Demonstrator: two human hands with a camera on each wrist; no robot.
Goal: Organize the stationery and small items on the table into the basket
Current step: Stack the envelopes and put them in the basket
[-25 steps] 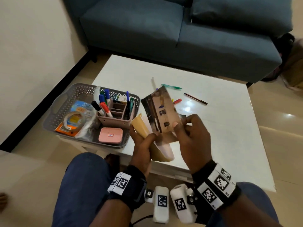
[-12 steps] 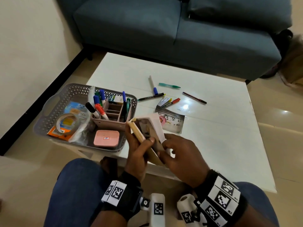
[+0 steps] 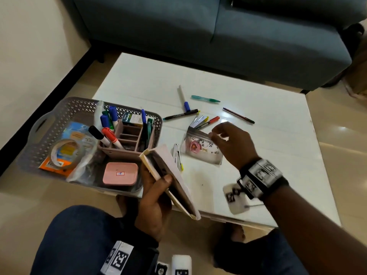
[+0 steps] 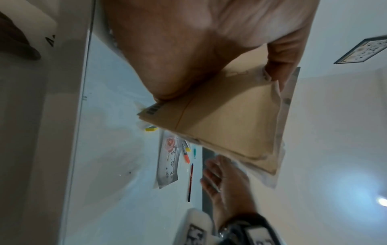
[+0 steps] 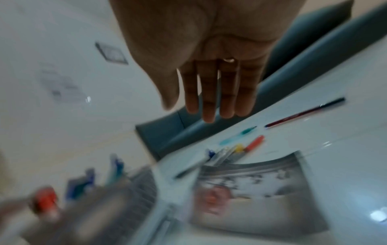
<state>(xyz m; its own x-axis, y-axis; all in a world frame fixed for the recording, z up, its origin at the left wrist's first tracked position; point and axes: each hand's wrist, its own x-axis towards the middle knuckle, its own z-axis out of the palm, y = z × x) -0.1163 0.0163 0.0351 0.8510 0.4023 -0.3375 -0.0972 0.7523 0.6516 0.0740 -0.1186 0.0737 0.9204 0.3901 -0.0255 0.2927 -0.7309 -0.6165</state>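
My left hand [image 3: 156, 187] grips a stack of brown envelopes and cards [image 3: 170, 179] at the table's near edge, right of the grey basket [image 3: 65, 112]; the left wrist view shows the same envelope stack [image 4: 228, 119] from below. My right hand [image 3: 228, 139] hovers empty over a flowered sticker pouch [image 3: 200, 149] on the white table [image 3: 258, 175], fingers straight in the right wrist view [image 5: 209, 99]. Beyond the pouch lie several pens: a black marker [image 3: 180, 115], a blue-capped pen [image 3: 183, 98], a teal pen [image 3: 205, 98], a dark red pen [image 3: 238, 115], and a red-capped marker [image 3: 208, 122].
The basket holds a pink organiser with markers [image 3: 127, 139], a pink box [image 3: 120, 173], and a tape roll [image 3: 63, 153] on a packet. A small white clip [image 3: 176, 155] lies beside the envelopes. A blue sofa [image 3: 218, 32] stands behind the table. My knees are below the near edge.
My right hand let go of the envelope stack and reached forward over the sticker pouch. The left hand keeps the stack, now lowered and tilted.
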